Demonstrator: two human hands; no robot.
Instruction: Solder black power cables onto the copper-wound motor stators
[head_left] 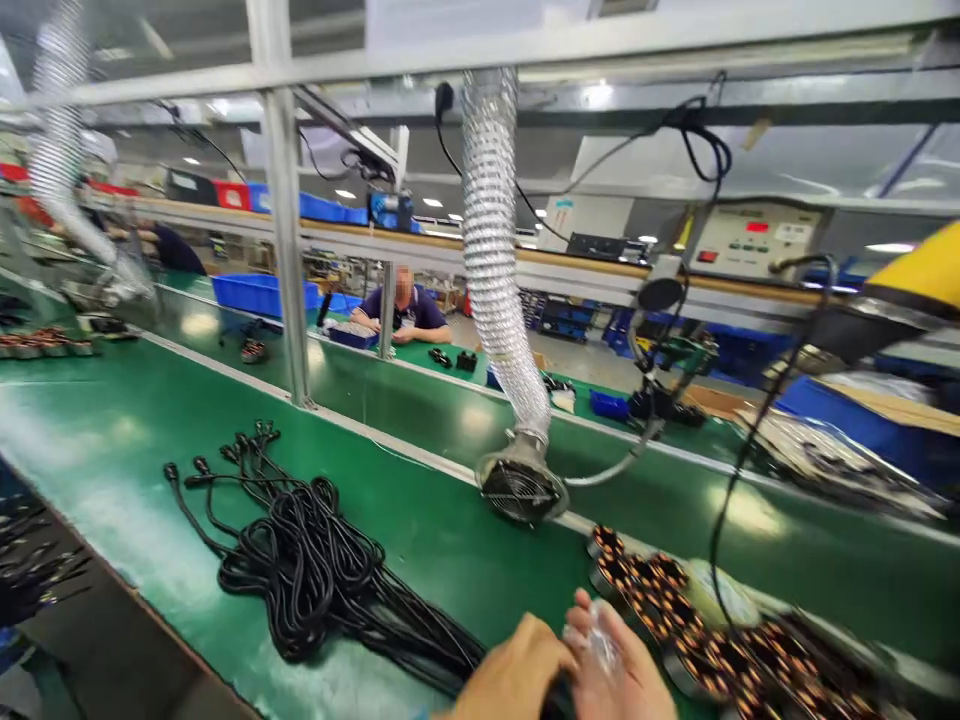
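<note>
A bundle of black power cables point(300, 570) lies looped on the green bench, plugs pointing to the far left. Its near ends run to the bottom edge, where my left hand point(517, 665) is closed around them, with a bit of dark cable showing between my two hands. Close beside it is my right hand point(630, 670), fingers curled; clear film or tape shines on it, and what it grips is hidden. Right of my hands, motor stators with copper windings point(675, 610) sit in rows, partly blurred.
A fan-ended silver duct point(491, 250) hangs over the bench. A metal post point(281, 250) stands left of it. A black cord point(739, 480) dangles at right, near a yellow object point(922, 265). A person point(409, 315) sits across the line. Blue bins point(251, 293) stand behind.
</note>
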